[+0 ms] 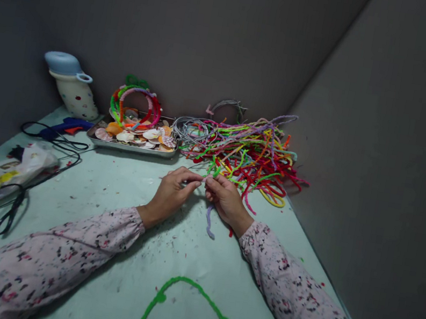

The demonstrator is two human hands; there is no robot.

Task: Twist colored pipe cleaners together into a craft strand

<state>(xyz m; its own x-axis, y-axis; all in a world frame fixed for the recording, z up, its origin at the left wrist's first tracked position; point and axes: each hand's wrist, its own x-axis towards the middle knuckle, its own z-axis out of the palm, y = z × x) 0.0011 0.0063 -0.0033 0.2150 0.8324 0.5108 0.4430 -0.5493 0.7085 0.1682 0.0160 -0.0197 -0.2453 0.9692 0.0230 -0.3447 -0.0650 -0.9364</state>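
A lilac pipe cleaner (pixel 209 223) runs between my two hands, and its tail hangs below the right one. My left hand (pixel 171 194) pinches it with thumb and forefinger. Close beside, the fingertips of my right hand (pixel 228 197) are also closed on it. Most of the strand is hidden by the fingers. Just beyond my hands lies a tangled pile of coloured pipe cleaners (pixel 255 150). Nearer to me, a bent green pipe cleaner (pixel 192 281) rests by itself on the table (pixel 105 267).
A metal tray (pixel 129 147) of seashells holds several colourful pipe-cleaner rings (pixel 158 113). Coiled grey wire (pixel 191 130) lies beside it. At the left are a bottle (pixel 76 96), a blue tool (pixel 65 126), black cables (pixel 74 158) and a plastic bag (pixel 28 164). Grey walls stand behind and right.
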